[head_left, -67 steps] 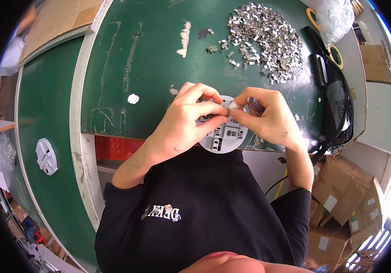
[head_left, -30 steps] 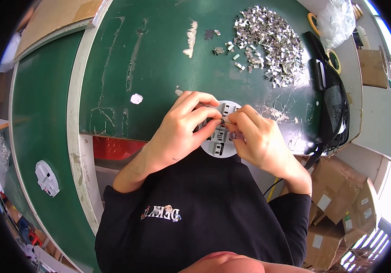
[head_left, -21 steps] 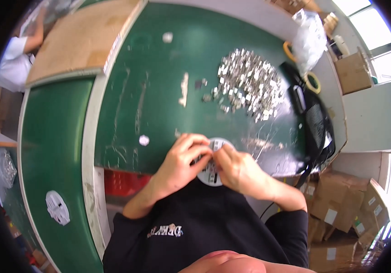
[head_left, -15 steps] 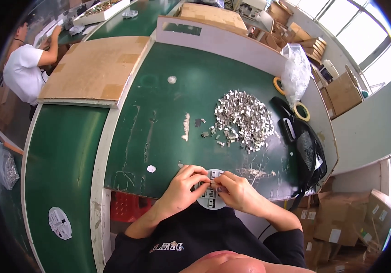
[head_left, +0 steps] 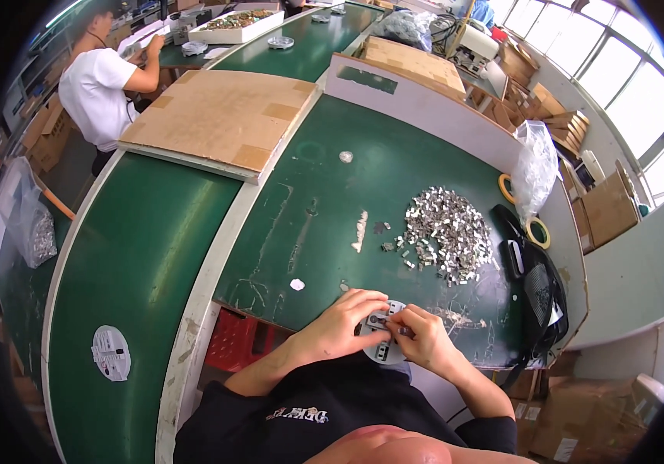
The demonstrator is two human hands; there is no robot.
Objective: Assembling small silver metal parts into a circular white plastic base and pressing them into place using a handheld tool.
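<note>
A round pale disc point(head_left: 384, 353) with dark slots and small fittings on its face lies at the table's near edge, close to my body. My left hand point(head_left: 339, 325) holds it from the left, thumb across the face and fingers at the far rim. Over its right side, my right hand point(head_left: 426, 339) is closed in a pinch. Something small and dark shows at those fingertips, too little to name. Beyond the hands, a heap of small silvery metal pieces point(head_left: 449, 236) is spread on the green table point(head_left: 308, 240), a few dark ones loose at its left.
Right of the heap lie a black mesh bag point(head_left: 537, 290), tape rolls point(head_left: 537, 232) and a clear plastic bag point(head_left: 537, 166). A similar disc point(head_left: 111, 353) rests on the left green surface. Cardboard point(head_left: 220, 116) covers its far part. A person in white point(head_left: 96, 93) works far left.
The view has turned left, so the scene sits further right. My fingertips met over the disc before; now the left fingers are spread away from the right hand's pinch.
</note>
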